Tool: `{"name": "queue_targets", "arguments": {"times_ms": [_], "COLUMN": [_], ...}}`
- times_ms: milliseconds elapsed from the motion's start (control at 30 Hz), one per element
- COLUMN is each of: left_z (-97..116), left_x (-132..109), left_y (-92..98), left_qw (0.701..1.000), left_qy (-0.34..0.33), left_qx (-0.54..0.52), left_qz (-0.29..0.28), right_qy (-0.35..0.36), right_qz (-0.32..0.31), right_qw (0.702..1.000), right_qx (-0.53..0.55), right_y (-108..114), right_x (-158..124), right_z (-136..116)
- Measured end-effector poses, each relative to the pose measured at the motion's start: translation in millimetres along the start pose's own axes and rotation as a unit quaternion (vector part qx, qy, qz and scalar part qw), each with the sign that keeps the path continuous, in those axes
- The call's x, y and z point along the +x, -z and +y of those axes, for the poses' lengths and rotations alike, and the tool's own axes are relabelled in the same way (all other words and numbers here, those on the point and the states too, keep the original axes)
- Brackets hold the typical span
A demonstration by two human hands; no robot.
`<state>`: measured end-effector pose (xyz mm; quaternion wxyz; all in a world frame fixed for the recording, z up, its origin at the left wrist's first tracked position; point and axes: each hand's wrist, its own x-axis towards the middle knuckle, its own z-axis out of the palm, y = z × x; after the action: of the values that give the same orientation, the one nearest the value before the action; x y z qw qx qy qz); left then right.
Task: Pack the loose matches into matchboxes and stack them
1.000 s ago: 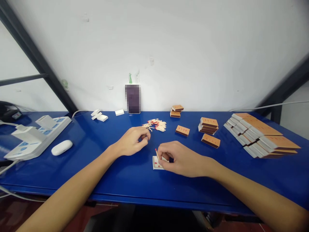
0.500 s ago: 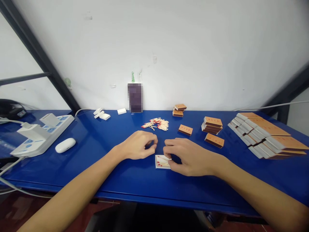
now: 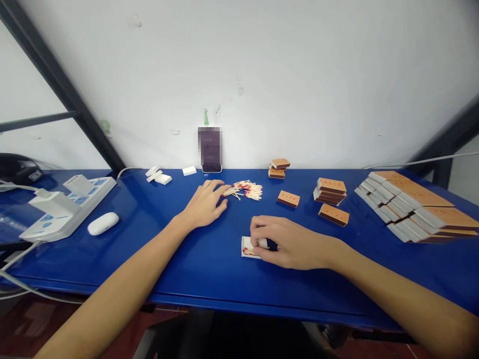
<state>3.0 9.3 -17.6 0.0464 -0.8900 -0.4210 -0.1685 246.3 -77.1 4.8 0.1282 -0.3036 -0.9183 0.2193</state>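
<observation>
My left hand [image 3: 205,202] reaches over the blue table with its fingers apart. Its fingertips are at the left edge of a loose pile of red-tipped matches [image 3: 253,191]. My right hand [image 3: 280,243] is curled over a small white matchbox tray [image 3: 245,240] near the table's front. Thumb and index finger come together inside the tray, over a few red-tipped matches [image 3: 247,252]. Whatever is between those fingertips is hidden, and the hand covers the tray's right part.
Orange matchboxes lie singly [image 3: 288,198] and in stacks [image 3: 331,189], with a large block [image 3: 422,204] at right. White trays [image 3: 163,178] sit at back left. A power strip [image 3: 71,214], a white case [image 3: 104,223] and a blurred upright device [image 3: 211,149] are also there.
My left hand has moved away from the tray, forward and left to the match pile, and its fingers have spread. My right hand stays at the tray, its fingertips lower in it.
</observation>
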Motion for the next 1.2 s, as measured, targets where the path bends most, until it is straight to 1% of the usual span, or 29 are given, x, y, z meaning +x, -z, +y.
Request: {"name": "queue_targets", "arguments": {"times_ms": [67,133,233,300,333,367,433,500,567,667,800,867,967,1033,1100,1200], "left_z": [-5,-8,-12,-14,-15,-16,-18,-17,-16,-14,-9,-1,20,38,52,65], "left_x": [2,6,13,18,20,21,22,21,19,15,11,8,2,-3,-6,-9], "left_y": [-4.9,-9.8,-16.1,-18.6,-19.2,-19.5,-19.0,-17.8,-16.0,-12.5,-4.9,1.1,12.8,20.3,25.7,28.5], "left_qw": [1.0,0.999,0.997,0.996,0.996,0.996,0.996,0.997,0.997,0.998,0.998,0.995,0.984,0.974,0.963,0.954], "left_qy": [0.008,0.016,0.047,0.065,0.067,0.065,0.059,0.053,0.045,0.023,-0.001,-0.021,-0.074,-0.11,-0.131,-0.14], "left_qx": [-0.016,-0.043,-0.063,-0.059,-0.058,-0.059,-0.06,-0.059,-0.055,-0.052,-0.06,-0.094,-0.163,-0.191,-0.216,-0.22], "left_qz": [-0.015,-0.025,-0.008,0.006,0.007,0.005,0.002,0.0,-0.003,-0.01,-0.013,-0.009,-0.019,-0.052,-0.097,-0.145], "right_qy": [0.002,-0.007,-0.03,-0.038,-0.039,-0.04,-0.046,-0.054,-0.055,-0.048,-0.054,-0.063,-0.078,-0.086,-0.091,-0.084], "right_qz": [0.016,0.054,0.132,0.157,0.153,0.136,0.079,0.025,-0.006,-0.013,0.005,0.014,0.013,-0.006,-0.021,-0.02], "right_qw": [1.0,0.998,0.991,0.987,0.987,0.989,0.995,0.998,0.997,0.996,0.996,0.995,0.994,0.995,0.995,0.996], "right_qx": [0.02,0.025,0.015,0.02,0.027,0.033,0.028,-0.007,-0.046,-0.071,-0.074,-0.076,-0.071,-0.054,-0.028,0.0], "right_y": [-1,-3,-4,-3,-1,0,3,4,3,0,-1,2,10,16,22,23], "right_x": [2,5,9,10,10,9,5,3,1,1,1,1,-2,-5,-8,-9], "right_z": [3,7,16,19,19,18,12,6,2,1,8,13,19,23,27,29]}}
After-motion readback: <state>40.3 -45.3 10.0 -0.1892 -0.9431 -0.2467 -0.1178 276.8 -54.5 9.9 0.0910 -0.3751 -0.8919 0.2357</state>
